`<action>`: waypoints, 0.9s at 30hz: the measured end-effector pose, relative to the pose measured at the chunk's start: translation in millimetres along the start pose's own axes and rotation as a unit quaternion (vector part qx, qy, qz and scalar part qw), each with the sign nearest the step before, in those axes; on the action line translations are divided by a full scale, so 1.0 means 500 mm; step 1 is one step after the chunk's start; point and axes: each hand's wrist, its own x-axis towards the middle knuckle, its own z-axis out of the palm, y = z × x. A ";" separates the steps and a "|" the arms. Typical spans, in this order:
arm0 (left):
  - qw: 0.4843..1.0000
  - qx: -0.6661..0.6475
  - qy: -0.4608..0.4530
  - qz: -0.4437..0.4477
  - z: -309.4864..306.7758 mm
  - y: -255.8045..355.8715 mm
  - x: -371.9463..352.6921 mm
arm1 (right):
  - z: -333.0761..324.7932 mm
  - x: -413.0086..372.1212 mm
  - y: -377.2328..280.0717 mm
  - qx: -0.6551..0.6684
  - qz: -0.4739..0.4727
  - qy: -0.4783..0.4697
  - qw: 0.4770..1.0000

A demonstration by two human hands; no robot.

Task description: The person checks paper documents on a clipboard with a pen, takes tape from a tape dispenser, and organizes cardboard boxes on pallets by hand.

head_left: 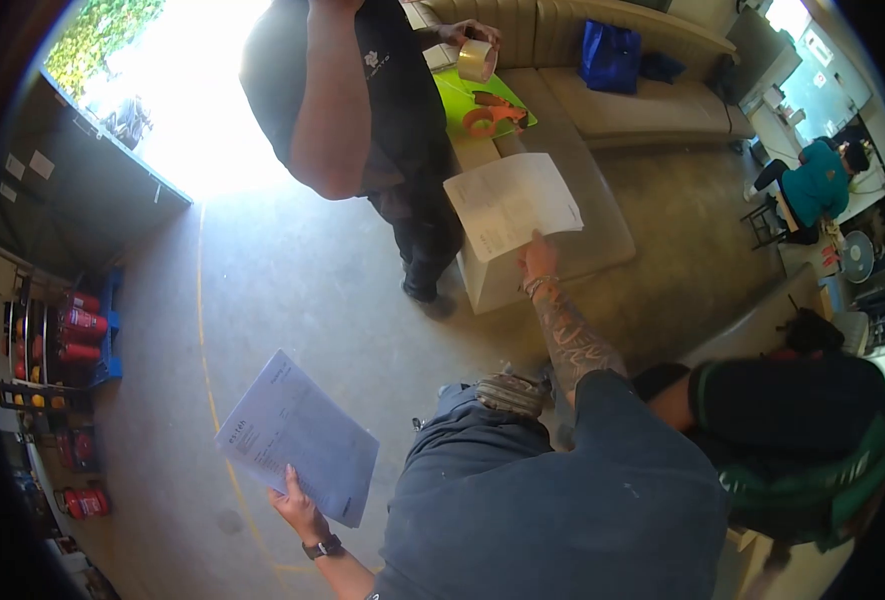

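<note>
My left hand [302, 508] grips the lower edge of a printed sheet of paper [302, 440], held out over the floor, its thumb on top. A dark watch is on that wrist. My right hand [539, 262], on the tattooed arm stretched forward, is closed at the near edge of a small stack of printed papers [507, 205]; the fingers under the edge are hidden. These papers are over the corner of a beige padded bench [602, 225]. Beyond them, an orange tape dispenser [492, 115] lies on a lime-green board [457, 95].
A person in dark clothes [412, 130] stands ahead, one hand around a roll of tape [477, 62]. Another person [792, 430] is close at right; a third [817, 185] sits farther back. Red fire extinguishers [82, 325] stand left. A blue bag [610, 55] rests on the bench.
</note>
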 end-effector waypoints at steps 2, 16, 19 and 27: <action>1.000 0.000 0.004 0.005 -0.006 -0.005 -0.001 | -0.001 0.003 -0.009 0.021 0.016 0.006 1.000; 0.999 0.011 -0.031 -0.011 0.029 -0.022 0.018 | 0.043 -0.013 -0.046 -0.053 -0.069 0.021 0.996; 0.999 0.019 -0.034 -0.022 0.063 -0.019 0.033 | 0.038 -0.013 -0.035 -0.050 -0.058 -0.004 0.997; 0.996 0.048 -0.072 -0.024 0.112 -0.006 0.052 | 0.006 -0.013 0.014 -0.073 -0.105 0.007 0.992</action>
